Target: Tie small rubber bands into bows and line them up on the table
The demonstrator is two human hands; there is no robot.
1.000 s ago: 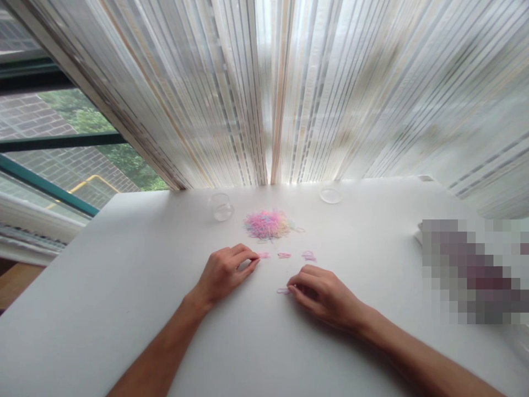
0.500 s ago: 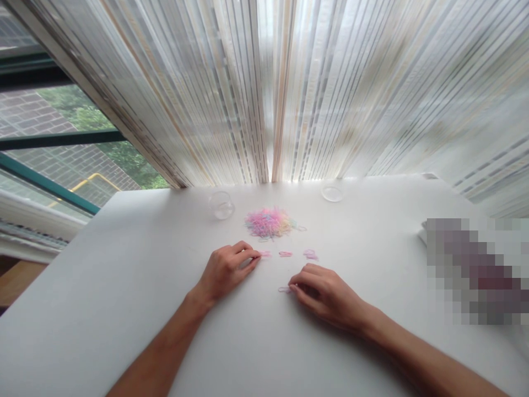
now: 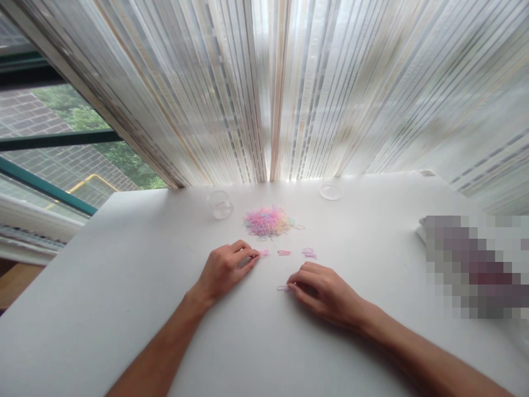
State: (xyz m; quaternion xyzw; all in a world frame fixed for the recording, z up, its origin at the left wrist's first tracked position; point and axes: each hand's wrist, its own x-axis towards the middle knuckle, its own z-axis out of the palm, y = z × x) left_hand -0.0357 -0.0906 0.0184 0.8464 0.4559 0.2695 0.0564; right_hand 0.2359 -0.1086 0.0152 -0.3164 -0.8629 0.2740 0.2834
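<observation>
Our left hand [image 3: 228, 268] pinches at a pink clip [image 3: 263, 252], though we cannot tell if it is gripped. Our right hand [image 3: 321, 290] fingers a lilac clip [image 3: 282, 288], grip unclear.

Smooth white table [image 3: 136, 275] (softly matt)

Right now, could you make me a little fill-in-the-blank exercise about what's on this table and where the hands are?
The heap of small colourful loops lies on a ____ tabletop.
The single pale loop nearest the viewer is at the fingertips of the ____ hand.
Counting the pink one at the left hand's fingertips, ____ small groups of loops form a row.
The clear round container stands on the heap's ____ side.

Missing words: white; right; three; left.
</observation>
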